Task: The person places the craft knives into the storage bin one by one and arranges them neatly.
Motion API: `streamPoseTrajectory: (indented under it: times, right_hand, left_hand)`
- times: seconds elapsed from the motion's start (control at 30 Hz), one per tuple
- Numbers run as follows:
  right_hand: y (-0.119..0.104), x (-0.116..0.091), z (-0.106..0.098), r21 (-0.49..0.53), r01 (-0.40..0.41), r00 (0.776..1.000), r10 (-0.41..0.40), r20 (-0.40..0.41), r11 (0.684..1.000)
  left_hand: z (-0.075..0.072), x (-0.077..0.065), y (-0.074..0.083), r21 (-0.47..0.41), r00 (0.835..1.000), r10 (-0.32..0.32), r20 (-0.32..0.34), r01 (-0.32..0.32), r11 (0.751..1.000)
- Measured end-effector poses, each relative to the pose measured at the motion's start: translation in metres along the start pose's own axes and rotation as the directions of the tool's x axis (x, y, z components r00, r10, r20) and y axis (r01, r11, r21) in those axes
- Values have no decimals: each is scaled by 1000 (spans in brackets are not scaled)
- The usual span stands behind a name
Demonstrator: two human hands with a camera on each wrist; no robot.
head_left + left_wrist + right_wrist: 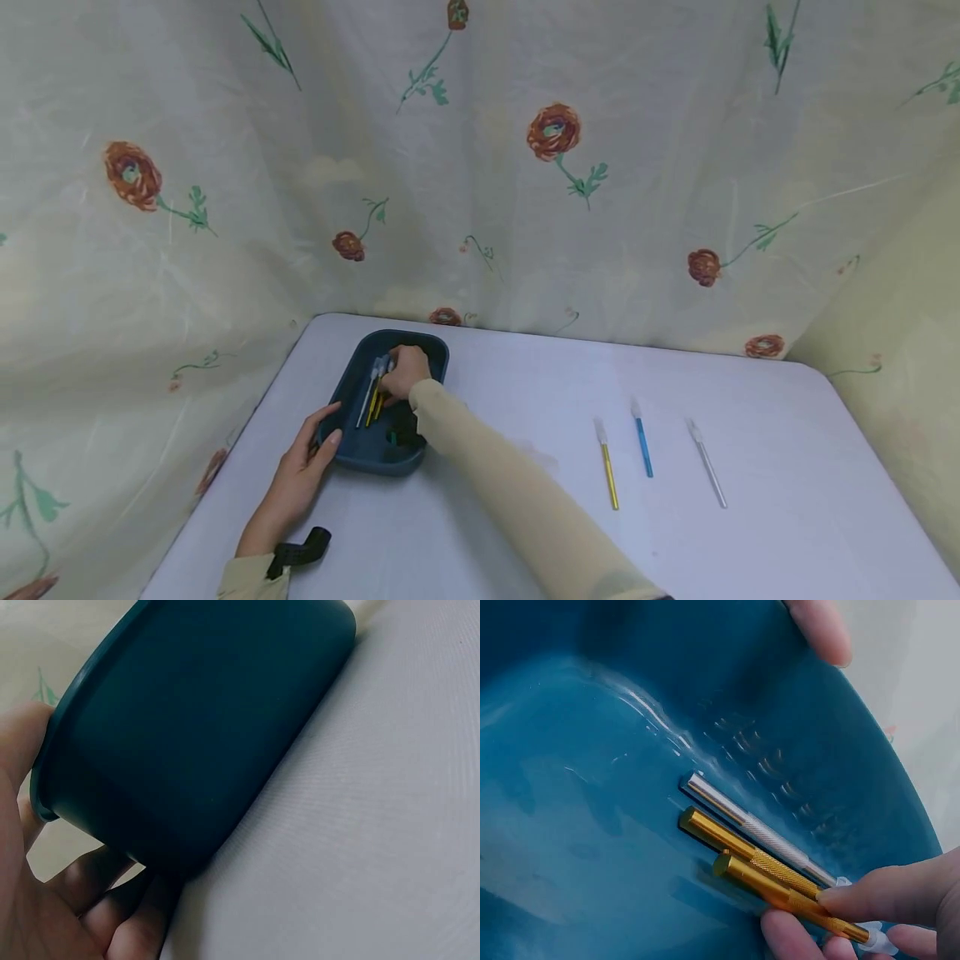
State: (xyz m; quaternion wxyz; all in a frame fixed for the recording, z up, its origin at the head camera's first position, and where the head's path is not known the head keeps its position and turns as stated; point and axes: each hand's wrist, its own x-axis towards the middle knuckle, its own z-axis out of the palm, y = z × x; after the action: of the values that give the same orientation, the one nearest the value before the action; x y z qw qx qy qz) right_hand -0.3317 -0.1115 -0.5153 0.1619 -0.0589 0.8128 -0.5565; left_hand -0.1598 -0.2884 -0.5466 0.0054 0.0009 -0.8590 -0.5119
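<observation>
A dark teal plastic tray stands at the left of the table. My left hand grips its near left corner, thumb at the rim and other fingers against the outer wall. Inside the tray, my right hand pinches a gold craft knife with a knurled grip and a translucent cap. A second gold craft knife and a silver one lie beside it on the tray floor, nearly parallel. The fingers partly hide the cap ends.
Three capped craft knives lie spaced apart on the white table to the right: gold, blue and silver. A floral curtain hangs behind the table and at its sides.
</observation>
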Motion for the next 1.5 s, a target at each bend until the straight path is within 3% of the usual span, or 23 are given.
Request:
streamPoseTrajectory:
  times: [0.43,1.07,1.23,1.5]
  right_hand:
    - [-3,-5,-3,-145,27,999,-31,-27,989]
    - [-4,-11,-5,-279,32,996,-53,-69,960]
    - [-10,-13,-12,-248,41,994,-65,-89,968]
    - [-20,-13,-19,-78,94,992,-100,-74,993]
  left_hand:
    - [2,1,2,-4,1000,3,0,-3,1000]
    - [4,2,2,6,1000,26,5,-26,1000]
    - [1,0,6,2,1000,19,5,-19,1000]
    - [-3,-4,5,-3,1000,9,3,-9,1000]
